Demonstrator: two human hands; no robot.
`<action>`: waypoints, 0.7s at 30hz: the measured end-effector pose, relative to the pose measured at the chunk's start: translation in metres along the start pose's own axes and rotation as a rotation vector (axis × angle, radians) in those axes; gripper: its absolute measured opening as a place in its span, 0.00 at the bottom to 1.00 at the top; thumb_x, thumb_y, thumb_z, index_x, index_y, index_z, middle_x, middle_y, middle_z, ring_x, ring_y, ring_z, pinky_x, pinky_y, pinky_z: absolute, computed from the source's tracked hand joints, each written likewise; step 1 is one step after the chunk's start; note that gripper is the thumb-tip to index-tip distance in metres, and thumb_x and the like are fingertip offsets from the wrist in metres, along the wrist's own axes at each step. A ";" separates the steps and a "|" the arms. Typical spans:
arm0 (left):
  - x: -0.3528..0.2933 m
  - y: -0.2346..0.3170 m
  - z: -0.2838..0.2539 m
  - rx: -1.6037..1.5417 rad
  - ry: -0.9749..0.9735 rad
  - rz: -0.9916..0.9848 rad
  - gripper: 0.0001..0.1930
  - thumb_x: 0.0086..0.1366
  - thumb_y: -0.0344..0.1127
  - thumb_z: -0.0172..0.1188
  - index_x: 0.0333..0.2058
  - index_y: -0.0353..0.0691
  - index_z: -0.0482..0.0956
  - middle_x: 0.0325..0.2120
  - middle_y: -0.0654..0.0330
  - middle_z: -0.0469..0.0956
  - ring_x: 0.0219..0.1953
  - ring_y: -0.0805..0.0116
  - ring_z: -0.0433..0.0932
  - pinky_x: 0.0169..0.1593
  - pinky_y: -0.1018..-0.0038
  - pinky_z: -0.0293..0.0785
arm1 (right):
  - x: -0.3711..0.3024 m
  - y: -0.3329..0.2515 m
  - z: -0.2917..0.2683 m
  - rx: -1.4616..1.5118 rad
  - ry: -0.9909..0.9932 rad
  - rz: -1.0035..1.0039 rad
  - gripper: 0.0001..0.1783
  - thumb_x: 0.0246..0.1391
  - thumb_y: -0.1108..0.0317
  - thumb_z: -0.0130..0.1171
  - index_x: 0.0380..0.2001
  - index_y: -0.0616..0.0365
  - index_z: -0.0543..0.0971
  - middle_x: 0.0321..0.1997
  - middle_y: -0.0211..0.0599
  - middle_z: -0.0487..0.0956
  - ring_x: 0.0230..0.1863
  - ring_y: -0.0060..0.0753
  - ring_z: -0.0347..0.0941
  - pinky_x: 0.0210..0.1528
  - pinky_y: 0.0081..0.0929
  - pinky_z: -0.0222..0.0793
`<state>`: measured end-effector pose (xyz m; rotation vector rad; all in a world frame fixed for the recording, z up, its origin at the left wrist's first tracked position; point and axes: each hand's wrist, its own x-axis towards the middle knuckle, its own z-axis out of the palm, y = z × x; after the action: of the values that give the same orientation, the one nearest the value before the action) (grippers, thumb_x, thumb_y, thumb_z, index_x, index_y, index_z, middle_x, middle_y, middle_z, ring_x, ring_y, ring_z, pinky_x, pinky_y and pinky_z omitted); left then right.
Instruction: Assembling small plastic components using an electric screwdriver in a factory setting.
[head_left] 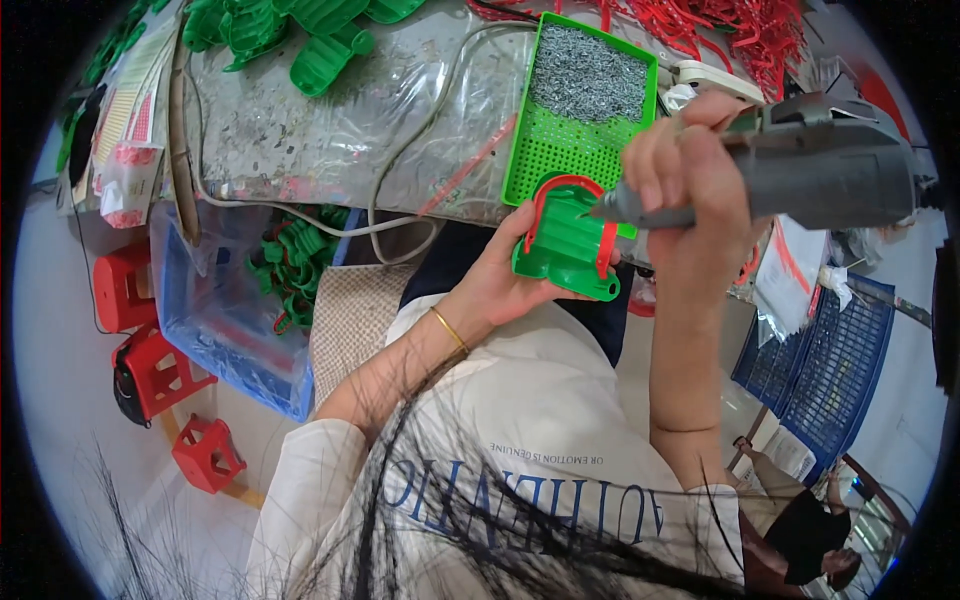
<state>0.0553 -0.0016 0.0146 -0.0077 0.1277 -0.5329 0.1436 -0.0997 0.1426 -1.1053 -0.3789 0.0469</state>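
A green plastic part (566, 245) with a red band along its top and right side is gripped from below and behind in the left hand (505, 272), the fingers closed around its left edge; the part is held in the air just off the near edge of the bench (300, 130), above the lap; a thin gold bangle (450, 328) is worn at the left wrist; a grey electric screwdriver (800, 165) is clasped in the right hand (690, 175), the fingers wrapped tightly round its body, and its tip is set against the upper face of the green part, near the red band; on the bench, close to its near edge and just behind the part, a green perforated tray (560, 150) is seen, its far half filled with small grey screws (588, 75); more green plastic parts (290, 35) are piled at the far left of the bench, and red parts (740, 25) at the far right; a white cable (400, 170) is laid across the clear sheet covering the bench; under the left end of the bench a blue crate (225, 330) with green pieces is placed, with red stools (160, 370) beside it on the floor; a dark blue basket (830, 360) is seen at the right.
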 end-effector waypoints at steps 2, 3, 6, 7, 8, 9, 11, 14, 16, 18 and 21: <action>-0.003 0.001 0.002 0.035 0.019 0.018 0.35 0.64 0.60 0.46 0.60 0.41 0.58 0.55 0.45 0.65 0.57 0.49 0.66 0.56 0.47 0.65 | -0.010 0.000 0.009 -0.017 -0.023 0.088 0.04 0.46 0.78 0.59 0.27 0.66 0.75 0.20 0.28 0.72 0.18 0.14 0.65 0.20 0.14 0.60; -0.004 0.001 0.003 0.069 0.039 0.034 0.34 0.64 0.60 0.45 0.61 0.42 0.57 0.56 0.46 0.64 0.57 0.49 0.66 0.56 0.47 0.65 | -0.012 0.004 0.012 -0.017 -0.022 0.087 0.04 0.46 0.78 0.59 0.27 0.66 0.75 0.20 0.28 0.72 0.18 0.14 0.65 0.20 0.14 0.60; -0.006 0.001 0.007 0.072 0.084 0.034 0.34 0.65 0.59 0.45 0.61 0.43 0.56 0.58 0.50 0.63 0.58 0.51 0.66 0.56 0.46 0.65 | -0.016 0.010 0.020 0.011 -0.033 0.092 0.04 0.46 0.78 0.59 0.28 0.66 0.75 0.20 0.28 0.73 0.19 0.14 0.66 0.21 0.14 0.61; -0.007 0.002 0.006 0.070 0.086 0.037 0.34 0.65 0.59 0.45 0.61 0.43 0.56 0.58 0.50 0.63 0.58 0.51 0.66 0.56 0.46 0.65 | -0.018 0.009 0.022 -0.070 -0.083 0.084 0.05 0.49 0.76 0.55 0.32 0.64 0.72 0.18 0.29 0.69 0.17 0.18 0.63 0.21 0.18 0.59; -0.007 0.002 0.006 0.077 0.087 0.026 0.34 0.65 0.59 0.44 0.62 0.43 0.55 0.58 0.51 0.63 0.58 0.52 0.66 0.56 0.46 0.65 | -0.019 0.009 0.024 -0.153 -0.133 0.075 0.07 0.53 0.75 0.52 0.36 0.62 0.69 0.15 0.31 0.65 0.16 0.22 0.59 0.21 0.22 0.57; -0.008 0.003 0.005 0.084 0.089 0.015 0.33 0.65 0.58 0.44 0.62 0.44 0.55 0.58 0.52 0.62 0.58 0.53 0.65 0.56 0.46 0.65 | -0.020 0.010 0.025 -0.152 -0.133 0.078 0.07 0.53 0.75 0.52 0.36 0.62 0.69 0.15 0.31 0.65 0.16 0.22 0.59 0.21 0.22 0.57; -0.010 0.003 0.006 0.082 0.090 0.015 0.33 0.65 0.58 0.44 0.62 0.43 0.55 0.58 0.52 0.62 0.58 0.53 0.65 0.56 0.46 0.65 | -0.022 0.013 0.024 -0.191 -0.150 0.016 0.07 0.53 0.75 0.52 0.35 0.63 0.69 0.15 0.32 0.65 0.15 0.21 0.59 0.20 0.22 0.57; -0.010 0.003 0.008 0.094 0.111 0.025 0.32 0.66 0.57 0.44 0.62 0.43 0.55 0.58 0.52 0.63 0.58 0.52 0.66 0.56 0.46 0.65 | -0.022 0.015 0.023 -0.172 -0.134 0.032 0.07 0.53 0.75 0.52 0.35 0.64 0.69 0.15 0.31 0.65 0.15 0.22 0.59 0.20 0.22 0.57; -0.009 0.003 0.009 0.110 0.144 0.039 0.32 0.66 0.57 0.44 0.61 0.43 0.55 0.58 0.52 0.63 0.58 0.52 0.66 0.56 0.46 0.65 | -0.021 0.018 0.019 -0.149 -0.139 0.031 0.07 0.52 0.75 0.52 0.35 0.64 0.69 0.14 0.31 0.65 0.15 0.22 0.58 0.20 0.22 0.57; -0.008 0.002 0.007 0.098 0.126 0.028 0.33 0.65 0.57 0.45 0.61 0.43 0.55 0.57 0.52 0.63 0.57 0.52 0.66 0.56 0.46 0.65 | -0.022 0.019 0.022 -0.197 -0.149 0.011 0.06 0.52 0.75 0.52 0.34 0.64 0.69 0.14 0.31 0.64 0.15 0.22 0.58 0.20 0.22 0.57; 0.001 0.002 0.002 0.068 0.128 0.005 0.33 0.65 0.57 0.46 0.61 0.43 0.55 0.57 0.52 0.64 0.57 0.52 0.67 0.56 0.47 0.65 | -0.021 0.022 0.016 -0.120 -0.036 0.005 0.04 0.44 0.77 0.60 0.26 0.64 0.76 0.22 0.27 0.74 0.21 0.15 0.68 0.23 0.15 0.63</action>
<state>0.0570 -0.0003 0.0165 0.0936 0.2345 -0.5321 0.1218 -0.0810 0.1241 -1.2255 -0.4150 0.0492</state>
